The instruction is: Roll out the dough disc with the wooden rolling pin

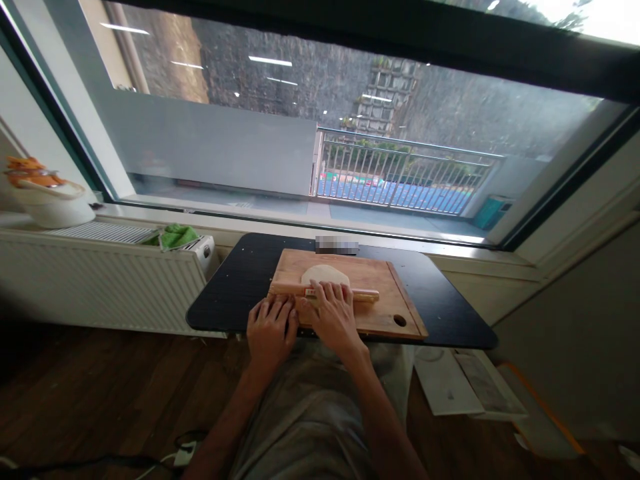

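Observation:
A wooden cutting board [380, 313] lies on a small black table [235, 287] below the window. A pale flat round of dough [325, 273] rests on the board's far half. A wooden rolling pin [367, 294] lies across the board at the dough's near edge. My left hand [270, 330] and my right hand [333, 313] lie side by side, fingers stretched flat over the pin, pressing on it. The pin's left part is hidden under my hands.
A white radiator [100, 280] stands left of the table with a green cloth [175, 235] on top. A white bowl [55, 203] sits on the sill at far left. Papers [465, 383] lie on the wooden floor at right. Cables [150, 460] trail near my lap.

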{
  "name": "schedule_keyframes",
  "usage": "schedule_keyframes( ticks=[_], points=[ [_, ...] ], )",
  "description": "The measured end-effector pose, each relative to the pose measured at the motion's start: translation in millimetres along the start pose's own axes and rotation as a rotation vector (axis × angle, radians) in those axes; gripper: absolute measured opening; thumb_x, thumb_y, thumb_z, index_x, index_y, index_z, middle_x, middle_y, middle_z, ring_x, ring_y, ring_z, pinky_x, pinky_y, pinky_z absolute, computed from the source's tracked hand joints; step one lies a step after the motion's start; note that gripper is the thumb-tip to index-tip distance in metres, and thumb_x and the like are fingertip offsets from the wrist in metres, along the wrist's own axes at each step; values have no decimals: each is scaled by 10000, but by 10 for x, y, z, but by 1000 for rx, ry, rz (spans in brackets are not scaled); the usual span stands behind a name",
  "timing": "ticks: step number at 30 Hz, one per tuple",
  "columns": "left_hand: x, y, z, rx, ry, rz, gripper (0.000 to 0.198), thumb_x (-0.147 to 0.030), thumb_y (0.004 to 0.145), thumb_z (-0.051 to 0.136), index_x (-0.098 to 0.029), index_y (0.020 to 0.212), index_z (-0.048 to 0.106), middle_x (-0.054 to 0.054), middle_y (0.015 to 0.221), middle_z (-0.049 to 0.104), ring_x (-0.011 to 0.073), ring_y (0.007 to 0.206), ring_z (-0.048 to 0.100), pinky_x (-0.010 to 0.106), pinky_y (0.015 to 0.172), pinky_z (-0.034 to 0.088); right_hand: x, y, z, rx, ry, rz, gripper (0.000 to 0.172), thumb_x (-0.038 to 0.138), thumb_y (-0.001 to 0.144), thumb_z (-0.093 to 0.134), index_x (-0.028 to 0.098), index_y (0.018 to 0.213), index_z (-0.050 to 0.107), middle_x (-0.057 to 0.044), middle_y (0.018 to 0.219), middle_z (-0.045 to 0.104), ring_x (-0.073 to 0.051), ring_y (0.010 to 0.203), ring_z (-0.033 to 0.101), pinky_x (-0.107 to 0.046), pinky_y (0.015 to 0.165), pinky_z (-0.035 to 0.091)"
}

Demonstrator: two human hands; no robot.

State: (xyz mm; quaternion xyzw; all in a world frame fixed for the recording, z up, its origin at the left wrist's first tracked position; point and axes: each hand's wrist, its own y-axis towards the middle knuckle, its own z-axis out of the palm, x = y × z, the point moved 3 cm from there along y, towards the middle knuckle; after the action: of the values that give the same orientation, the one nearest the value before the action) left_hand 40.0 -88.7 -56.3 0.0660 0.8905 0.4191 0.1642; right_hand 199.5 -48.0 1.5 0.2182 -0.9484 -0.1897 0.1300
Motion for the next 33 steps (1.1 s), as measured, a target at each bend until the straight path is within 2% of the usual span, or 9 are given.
schedule_keyframes(
  ticks=[4,10,15,18,21,27,30,33],
  points=[
    [-1,-16,7,-6,-13,-8,369,-287,1104,535,-224,1344,807,114,1351,830,377,1330,696,565,1119,462,-11,-13,-28,22,2,-20,519,524,1188,446,264,1619,573,-119,1549,679,-316,1460,533,-529,1314,267],
    [-15,0,-13,-45,-15,11,379,-276,1102,531,-259,1384,783,81,1387,820,343,1339,702,542,1141,464,-138,425,80,88,-29,-39,474,575,1205,389,291,1454,674,-104,1530,694,-314,1463,530,-553,1241,352],
    [-11,7,-20,-45,-30,16,379,-264,1100,537,-263,1398,772,82,1402,814,340,1374,696,538,1148,462,-161,667,240,89,-34,-50,543,597,1194,419,278,1603,582,-116,1692,576,-336,1595,406,-574,1300,295],
    [-10,8,-23,-41,-30,13,369,-265,1101,542,-254,1388,775,81,1400,815,340,1377,694,533,1149,460,-131,606,271,91,-46,-44,588,587,1190,431,257,1668,522,-134,1663,594,-354,1570,436,-588,1326,262],
    [-18,8,-26,-37,-25,17,365,-263,1101,544,-241,1380,779,84,1404,813,342,1363,696,533,1145,459,-62,399,217,70,-37,-52,614,562,1175,479,252,1705,478,-145,1619,620,-363,1519,478,-613,1346,230],
    [-19,1,-10,-42,6,2,324,-272,1095,558,-227,1277,821,96,1307,845,360,1267,728,535,1091,478,35,3,77,25,-5,-56,619,548,1163,498,267,1714,478,-135,1657,585,-347,1566,440,-595,1383,190],
    [-17,-4,-2,-46,12,7,324,-265,1096,559,-211,1284,817,98,1316,843,361,1276,727,529,1094,476,18,13,93,35,-9,-80,605,514,1178,473,272,1732,453,-125,1685,567,-331,1607,411,-592,1398,166],
    [-16,-3,-3,-54,16,17,331,-261,1102,554,-201,1311,804,94,1357,831,348,1308,716,518,1117,464,-23,160,143,57,0,-83,590,511,1197,428,261,1731,454,-125,1677,584,-332,1608,415,-607,1395,157]
  ],
)
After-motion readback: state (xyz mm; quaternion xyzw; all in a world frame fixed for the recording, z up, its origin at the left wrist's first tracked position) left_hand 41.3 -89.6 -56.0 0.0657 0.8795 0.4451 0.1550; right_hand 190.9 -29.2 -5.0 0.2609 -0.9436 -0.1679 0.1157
